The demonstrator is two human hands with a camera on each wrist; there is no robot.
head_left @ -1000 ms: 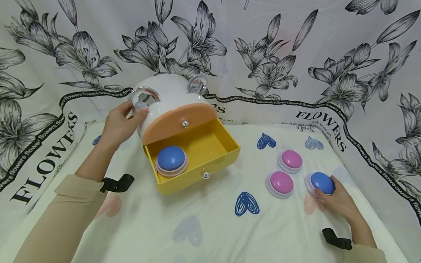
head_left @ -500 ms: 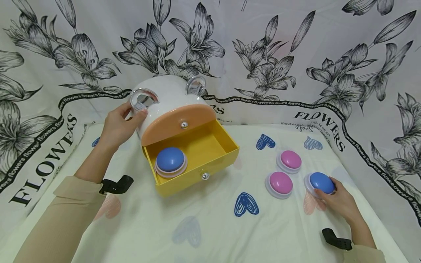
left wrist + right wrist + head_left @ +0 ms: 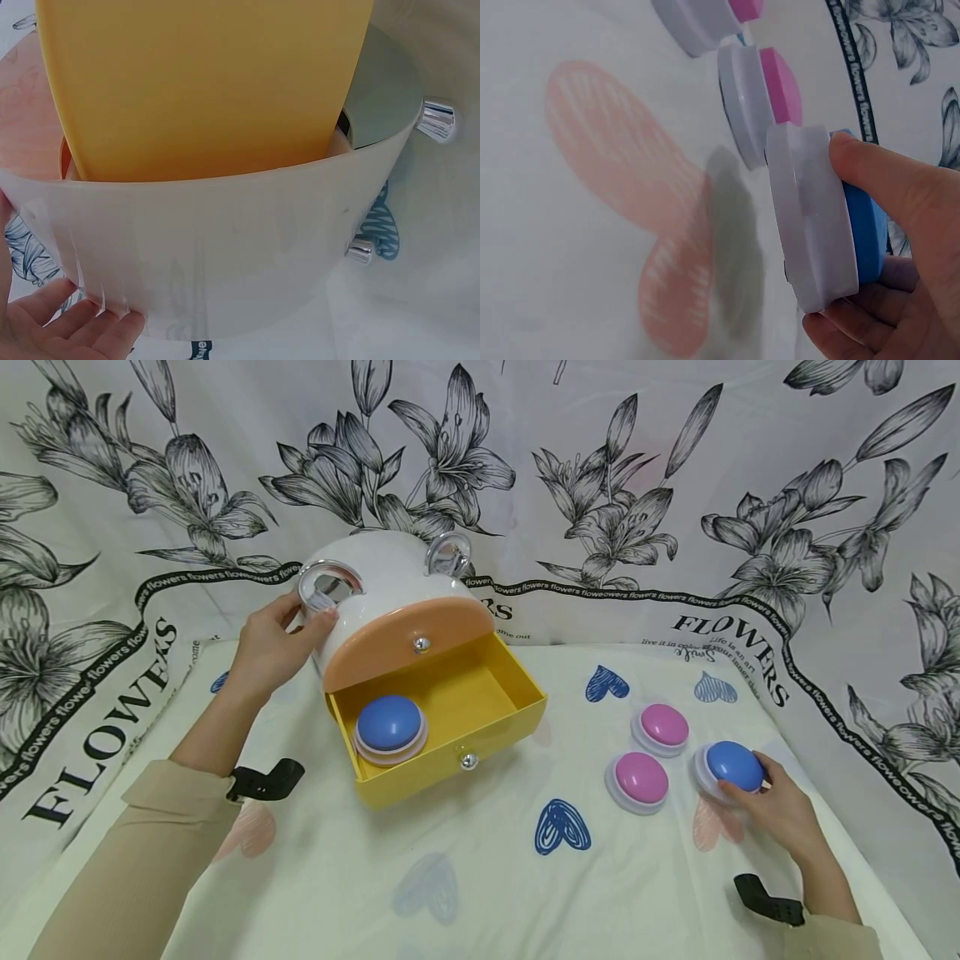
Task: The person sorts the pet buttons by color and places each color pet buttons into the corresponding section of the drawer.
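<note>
On the left, a rounded white box [image 3: 386, 564] with an orange front panel [image 3: 408, 639] has its yellow drawer [image 3: 480, 693] pulled out. My left hand [image 3: 281, 643] holds the side of the box by a silver ring; the left wrist view has its fingers [image 3: 116, 334] against the white wall. Inside the drawer's left end sits a blue-topped push button [image 3: 390, 724]. At the right my right hand [image 3: 780, 806] grips a second blue push button [image 3: 733, 767] by its edge, thumb and fingers around it. In the right wrist view this button's white base [image 3: 810, 217] hangs off the cloth, above its shadow.
Two pink push buttons [image 3: 641, 777] lie on the cloth just left of my right hand. A white cloth [image 3: 480, 877] with printed hearts covers the surface. Behind it hangs a flower-print curtain [image 3: 600, 510].
My right hand has raised the blue push button slightly off the cloth. My left hand, the box and the drawer stay where they were.
</note>
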